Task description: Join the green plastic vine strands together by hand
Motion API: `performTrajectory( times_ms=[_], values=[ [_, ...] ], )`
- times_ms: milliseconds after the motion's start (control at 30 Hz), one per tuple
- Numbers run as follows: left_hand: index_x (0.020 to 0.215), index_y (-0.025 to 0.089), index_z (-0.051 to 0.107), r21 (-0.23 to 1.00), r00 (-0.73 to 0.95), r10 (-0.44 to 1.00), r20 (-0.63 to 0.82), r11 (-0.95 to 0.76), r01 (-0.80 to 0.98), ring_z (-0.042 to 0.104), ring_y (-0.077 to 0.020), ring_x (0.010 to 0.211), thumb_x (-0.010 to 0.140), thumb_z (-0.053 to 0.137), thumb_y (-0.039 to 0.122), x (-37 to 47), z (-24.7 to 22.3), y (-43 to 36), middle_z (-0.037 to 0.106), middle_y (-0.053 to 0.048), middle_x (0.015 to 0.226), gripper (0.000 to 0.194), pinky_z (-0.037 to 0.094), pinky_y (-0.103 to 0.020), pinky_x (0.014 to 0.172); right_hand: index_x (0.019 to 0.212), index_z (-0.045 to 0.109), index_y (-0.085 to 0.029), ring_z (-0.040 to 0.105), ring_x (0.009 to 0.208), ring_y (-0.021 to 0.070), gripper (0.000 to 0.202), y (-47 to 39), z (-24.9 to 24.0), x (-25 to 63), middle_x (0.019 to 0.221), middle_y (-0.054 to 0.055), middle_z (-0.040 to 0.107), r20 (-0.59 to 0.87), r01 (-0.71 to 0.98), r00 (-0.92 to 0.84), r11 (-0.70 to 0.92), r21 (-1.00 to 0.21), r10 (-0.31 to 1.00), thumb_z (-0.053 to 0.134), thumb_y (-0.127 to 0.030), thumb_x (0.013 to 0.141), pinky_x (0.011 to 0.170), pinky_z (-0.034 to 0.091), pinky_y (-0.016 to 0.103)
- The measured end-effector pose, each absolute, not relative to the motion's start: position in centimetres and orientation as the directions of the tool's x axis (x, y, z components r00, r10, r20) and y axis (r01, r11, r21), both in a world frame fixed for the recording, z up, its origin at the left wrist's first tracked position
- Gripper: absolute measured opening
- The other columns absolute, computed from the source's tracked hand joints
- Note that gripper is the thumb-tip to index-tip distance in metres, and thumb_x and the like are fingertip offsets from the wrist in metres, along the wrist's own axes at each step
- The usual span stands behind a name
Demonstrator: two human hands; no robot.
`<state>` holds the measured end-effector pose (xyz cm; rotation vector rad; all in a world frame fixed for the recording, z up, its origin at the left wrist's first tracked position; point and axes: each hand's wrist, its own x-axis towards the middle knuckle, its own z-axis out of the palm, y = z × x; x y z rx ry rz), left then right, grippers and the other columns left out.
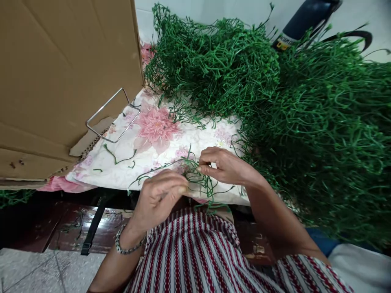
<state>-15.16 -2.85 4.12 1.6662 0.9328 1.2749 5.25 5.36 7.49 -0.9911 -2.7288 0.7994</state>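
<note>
My left hand (161, 195), with a beaded bracelet on the wrist, is closed in a pinch at the near edge of the table. Thin green plastic stems (209, 189) run out from behind its fingertips. My right hand (224, 166) is to the right and slightly farther off, thumb and forefinger pinched on the same small tangle of stems. The fingers partly hide where the stems are gripped. Below the hands, some stems hang over the table edge toward my striped clothing.
A large heap of green stems (220, 65) covers the back, with another heap (330, 138) at right. A cardboard box (67, 61) stands at left beside a bent wire frame (105, 108). Loose stem bits (115, 156) lie on the flowered tablecloth (155, 126). Behind is a dark cylinder (305, 20).
</note>
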Motion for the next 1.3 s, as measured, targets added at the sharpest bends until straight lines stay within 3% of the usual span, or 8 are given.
performTrajectory(
  times_ms=[200,367,500,733,900,1000,1133,1300],
  values=[
    [0.125,0.013,0.047,0.721,0.259,0.818,0.513,-0.575,0.387,0.048,-0.0214,0.115,0.082,0.042,0.006,-12.4,3.8,-2.1,0.055,-0.014,0.121,0.044,0.041,-0.042,0.098,0.070,0.060,-0.014,0.049,0.066,0.0119,0.016,5.7,7.4,4.8,0.067,0.002,0.058,-0.102,0.515,-0.844,0.742,-0.429,0.527,0.051,-0.019,0.083,0.066,0.035,0.025],
    [0.096,0.011,0.059,0.630,0.146,0.850,0.505,-0.479,0.611,0.056,-0.0186,0.083,0.080,0.042,0.005,-10.2,2.0,-1.5,0.062,-0.009,0.083,0.024,0.048,-0.034,0.075,0.082,0.061,-0.014,0.054,0.077,0.0152,0.015,4.1,7.3,6.7,0.078,0.005,0.060,0.131,0.531,-0.738,0.689,-0.494,0.662,0.052,-0.026,0.085,0.075,0.041,0.029],
    [0.082,0.016,0.059,0.813,-0.155,0.900,0.408,-0.281,0.510,0.055,-0.0126,0.073,0.080,0.048,0.011,-9.3,2.3,-2.1,0.058,-0.002,0.076,0.012,0.046,-0.025,0.068,0.107,0.055,-0.016,0.051,0.104,0.0193,0.024,0.6,7.6,9.4,0.106,0.010,0.057,0.434,0.529,-0.477,0.644,-0.552,0.764,0.052,-0.024,0.085,0.090,0.041,0.034],
    [0.082,0.017,0.059,0.995,-0.302,0.949,0.086,-0.066,0.073,0.043,-0.0057,0.050,0.079,0.056,0.020,-7.4,2.5,-3.7,0.051,0.003,0.063,0.006,0.035,-0.016,0.046,0.111,0.050,-0.015,0.050,0.101,0.0235,0.040,-3.0,4.0,11.2,0.105,0.012,0.055,0.502,0.710,-0.258,0.514,-0.481,0.826,0.063,-0.031,0.077,0.089,0.042,0.040],
    [0.081,0.016,0.058,0.995,-0.237,0.971,-0.025,0.002,-0.099,0.045,-0.0064,0.048,0.076,0.059,0.025,-8.1,1.1,-4.3,0.052,0.003,0.064,0.010,0.037,-0.017,0.044,0.094,0.057,-0.017,0.051,0.100,0.0237,0.016,-2.4,2.7,11.1,0.106,0.011,0.057,0.571,0.804,-0.235,0.487,-0.341,0.787,0.059,-0.023,0.078,0.088,0.041,0.042],
    [0.082,0.016,0.061,0.968,-0.211,0.965,0.156,-0.107,0.228,0.056,-0.0127,0.069,0.077,0.056,0.021,-9.1,1.6,-4.5,0.058,-0.002,0.077,0.009,0.047,-0.024,0.062,0.088,0.058,-0.017,0.051,0.103,0.0234,0.011,-2.1,3.2,11.4,0.106,0.011,0.059,0.598,0.762,-0.306,0.567,-0.313,0.741,0.058,-0.019,0.077,0.090,0.040,0.042],
    [0.103,0.016,0.061,0.580,-0.070,0.789,0.610,-0.385,0.718,0.052,-0.0225,0.101,0.076,0.055,0.013,-9.0,3.8,-4.6,0.059,-0.010,0.103,0.029,0.041,-0.040,0.091,0.089,0.056,-0.018,0.053,0.103,0.0230,0.011,-1.6,4.1,11.2,0.098,0.009,0.062,0.565,0.647,-0.452,0.690,-0.325,0.690,0.057,-0.018,0.078,0.090,0.041,0.042],
    [0.100,0.013,0.058,0.494,0.373,0.777,0.507,-0.617,0.613,0.056,-0.0201,0.094,0.079,0.048,0.009,-6.8,5.2,-3.6,0.064,-0.009,0.094,0.023,0.041,-0.040,0.094,0.088,0.056,-0.017,0.055,0.085,0.0199,0.009,-1.6,4.4,10.6,0.084,0.007,0.062,0.472,0.557,-0.580,0.746,-0.366,0.665,0.049,-0.016,0.082,0.080,0.045,0.037]
  ],
)
